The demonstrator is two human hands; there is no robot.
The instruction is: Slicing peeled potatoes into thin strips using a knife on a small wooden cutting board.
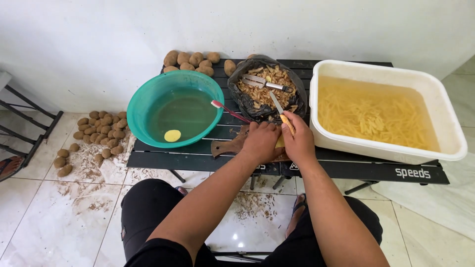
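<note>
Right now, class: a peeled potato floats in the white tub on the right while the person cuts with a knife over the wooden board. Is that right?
Not quite. The head view shows the peeled potato floating in the green basin on the left, not the white tub, which holds cut strips. The right hand does hold the knife over the wooden board.

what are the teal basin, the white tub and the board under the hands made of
Teal basin: likely plastic, glossy even colour. White tub: likely plastic too, thick smooth rim. Board: looks like wood, brown and matte, mostly hidden under the left hand.
</note>
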